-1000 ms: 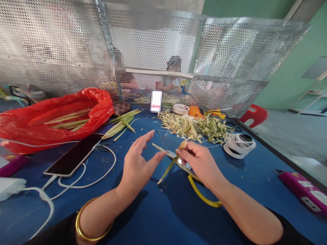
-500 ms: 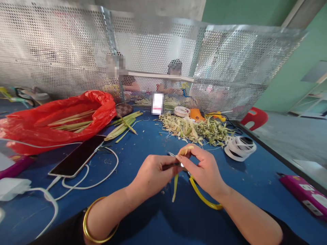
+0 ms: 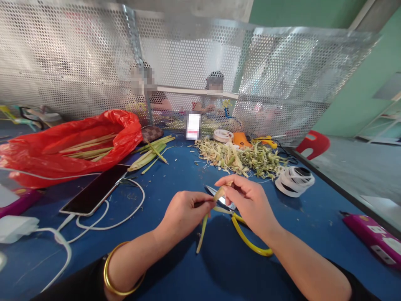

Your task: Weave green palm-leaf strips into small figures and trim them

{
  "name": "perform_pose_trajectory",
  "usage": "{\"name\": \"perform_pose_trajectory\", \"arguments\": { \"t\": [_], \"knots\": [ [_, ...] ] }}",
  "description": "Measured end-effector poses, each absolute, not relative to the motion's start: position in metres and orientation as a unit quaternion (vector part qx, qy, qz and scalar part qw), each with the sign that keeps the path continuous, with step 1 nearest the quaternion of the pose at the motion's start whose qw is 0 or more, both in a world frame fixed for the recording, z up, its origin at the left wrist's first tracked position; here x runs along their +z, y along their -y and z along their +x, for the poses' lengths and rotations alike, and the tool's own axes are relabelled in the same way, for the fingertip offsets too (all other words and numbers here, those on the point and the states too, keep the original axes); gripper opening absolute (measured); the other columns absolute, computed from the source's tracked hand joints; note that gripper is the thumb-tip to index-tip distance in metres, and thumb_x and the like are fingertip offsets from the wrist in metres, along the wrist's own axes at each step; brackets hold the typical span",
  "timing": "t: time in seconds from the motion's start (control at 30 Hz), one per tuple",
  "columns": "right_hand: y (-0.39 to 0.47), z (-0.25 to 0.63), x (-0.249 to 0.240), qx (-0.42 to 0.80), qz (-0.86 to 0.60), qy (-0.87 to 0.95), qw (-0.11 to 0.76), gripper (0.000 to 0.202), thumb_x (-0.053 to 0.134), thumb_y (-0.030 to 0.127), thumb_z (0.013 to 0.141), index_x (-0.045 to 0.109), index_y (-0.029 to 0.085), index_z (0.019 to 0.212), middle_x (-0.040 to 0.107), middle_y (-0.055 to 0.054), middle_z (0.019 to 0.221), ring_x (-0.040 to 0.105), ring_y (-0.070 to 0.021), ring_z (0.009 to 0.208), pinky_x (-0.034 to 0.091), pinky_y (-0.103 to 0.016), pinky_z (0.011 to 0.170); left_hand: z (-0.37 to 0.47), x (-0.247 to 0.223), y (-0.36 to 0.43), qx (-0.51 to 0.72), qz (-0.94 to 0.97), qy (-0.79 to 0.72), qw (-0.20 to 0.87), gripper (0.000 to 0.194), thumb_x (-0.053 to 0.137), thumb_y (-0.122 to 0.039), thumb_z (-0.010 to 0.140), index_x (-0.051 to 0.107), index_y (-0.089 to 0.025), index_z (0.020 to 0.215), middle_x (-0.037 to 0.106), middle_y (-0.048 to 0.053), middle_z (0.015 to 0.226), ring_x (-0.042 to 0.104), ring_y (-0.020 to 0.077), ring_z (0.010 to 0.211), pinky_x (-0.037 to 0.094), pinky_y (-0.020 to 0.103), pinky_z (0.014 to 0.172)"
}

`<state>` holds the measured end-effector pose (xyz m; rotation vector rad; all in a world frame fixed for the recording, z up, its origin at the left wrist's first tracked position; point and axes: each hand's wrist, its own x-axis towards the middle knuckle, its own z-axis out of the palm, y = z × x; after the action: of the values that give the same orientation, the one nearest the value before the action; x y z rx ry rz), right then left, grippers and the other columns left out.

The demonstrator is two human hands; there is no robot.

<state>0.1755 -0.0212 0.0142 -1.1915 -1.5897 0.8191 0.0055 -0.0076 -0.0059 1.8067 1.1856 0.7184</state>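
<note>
On the purple power strip (image 3: 372, 236) at far right I find pale printed characters, too blurred for me to read. A small upright white panel (image 3: 193, 125) at the back carries a pink band; its writing is pixelated and illegible to me. The case (image 3: 152, 134) near it is brown with a checked pattern.

In the middle of the blue bench (image 3: 297, 255), I see two bare hands working close together. The left hand (image 3: 188, 213) pinches a plant strip (image 3: 219, 193) between thumb and fingertips. The right hand (image 3: 252, 205) grips the strip's upper end, its fingers curled over. The strip is flat, fibrous and yellow-green, and a narrow length hangs down below the left hand. Just under the right hand lie scissors (image 3: 247, 242), with shiny metal blades and curved, smooth yellow handles.

Beyond the hands I make out a ragged heap of shavings (image 3: 238, 156), straw-pale on the left and greener on the right. Beside it sits a loosely wound roll of white tape (image 3: 295, 180). At left, a crinkled red plastic bag (image 3: 78, 167) gapes around long, dry stalks (image 3: 90, 150). In front of it lies a glossy black phone (image 3: 94, 190). A perforated metal screen (image 3: 191, 50) stands behind everything.
</note>
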Motion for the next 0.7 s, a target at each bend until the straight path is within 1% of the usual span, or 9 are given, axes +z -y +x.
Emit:
{"name": "perform_pose_trajectory", "arguments": {
  "t": [0.1,0.17,0.23,0.3,0.37,0.4,0.53,0.6,0.7],
  "knots": [
    [0.019,0.176,0.016,0.397,-0.463,0.652,0.45,0.012,0.052,0.02,0.083,0.065,0.019,0.084,0.06,0.003,0.056,0.058,-0.0115,0.057,0.046,-0.023,0.059,0.005,-0.004,0.007,0.276,0.732,-0.476,0.401,0.028,0.05,-0.033,0.081,0.071,-0.019,0.068,0.056,-0.003,0.054,0.043,0.0099,0.049,0.029,0.019,0.047],
    [0.018,0.177,0.015,0.381,-0.464,0.668,0.44,0.01,0.055,0.023,0.084,0.065,0.019,0.086,0.065,0.002,0.06,0.061,-0.0128,0.06,0.048,-0.025,0.061,0.005,-0.003,0.007,0.276,0.734,-0.477,0.397,0.028,0.049,-0.033,0.081,0.071,-0.019,0.069,0.054,-0.003,0.053,0.042,0.01,0.049,0.028,0.019,0.046],
    [0.018,0.178,0.013,0.279,-0.474,0.708,0.443,0.01,0.057,0.023,0.084,0.065,0.02,0.089,0.068,-0.001,0.069,0.063,-0.0139,0.064,0.048,-0.026,0.063,0.005,-0.004,0.007,0.279,0.726,-0.481,0.405,0.027,0.05,-0.033,0.081,0.072,-0.02,0.073,0.055,-0.003,0.054,0.044,0.0104,0.049,0.03,0.019,0.048],
    [0.018,0.18,0.01,0.116,-0.469,0.759,0.437,0.011,0.055,0.022,0.086,0.066,0.02,0.087,0.069,-0.004,0.076,0.064,-0.0157,0.069,0.047,-0.028,0.067,0.004,-0.006,0.006,0.28,0.722,-0.484,0.409,0.028,0.05,-0.035,0.081,0.073,-0.02,0.074,0.057,-0.002,0.054,0.046,0.0108,0.05,0.032,0.02,0.049],
    [0.018,0.18,0.009,-0.018,-0.453,0.79,0.412,0.014,0.053,0.021,0.088,0.066,0.019,0.083,0.068,-0.005,0.077,0.062,-0.017,0.072,0.046,-0.03,0.071,0.003,-0.008,0.006,0.279,0.726,-0.488,0.397,0.028,0.05,-0.035,0.081,0.074,-0.02,0.074,0.058,-0.002,0.055,0.046,0.0109,0.051,0.031,0.02,0.048],
    [0.019,0.18,0.008,-0.046,-0.449,0.797,0.401,0.015,0.052,0.021,0.088,0.065,0.019,0.081,0.067,-0.004,0.076,0.062,-0.0168,0.071,0.045,-0.03,0.07,0.002,-0.009,0.006,0.279,0.729,-0.492,0.387,0.028,0.05,-0.035,0.081,0.074,-0.021,0.075,0.058,-0.002,0.055,0.046,0.011,0.051,0.031,0.02,0.048],
    [0.023,0.177,0.007,0.043,-0.464,0.772,0.432,0.011,0.052,0.018,0.089,0.06,0.02,0.082,0.066,0.0,0.075,0.061,-0.0123,0.066,0.046,-0.023,0.063,-0.001,-0.011,0.004,0.291,0.712,-0.519,0.374,0.026,0.052,-0.033,0.079,0.075,-0.022,0.078,0.061,-0.002,0.055,0.048,0.0112,0.051,0.031,0.021,0.048],
    [0.026,0.175,0.005,0.074,-0.478,0.749,0.453,0.008,0.054,0.018,0.088,0.059,0.021,0.083,0.066,0.001,0.073,0.062,-0.0111,0.063,0.047,-0.02,0.06,0.0,-0.011,0.004,0.31,0.675,-0.517,0.426,0.025,0.054,-0.034,0.079,0.075,-0.021,0.081,0.064,-0.001,0.059,0.049,0.0106,0.05,0.035,0.02,0.049],
    [0.029,0.173,0.0,0.037,-0.484,0.737,0.471,0.005,0.056,0.018,0.086,0.06,0.021,0.085,0.068,0.001,0.075,0.063,-0.0116,0.065,0.047,-0.021,0.062,0.004,-0.009,0.003,0.331,0.6,-0.484,0.544,0.024,0.058,-0.031,0.076,0.073,-0.019,0.091,0.069,0.002,0.069,0.052,0.0088,0.047,0.036,0.02,0.047]
  ]
}}
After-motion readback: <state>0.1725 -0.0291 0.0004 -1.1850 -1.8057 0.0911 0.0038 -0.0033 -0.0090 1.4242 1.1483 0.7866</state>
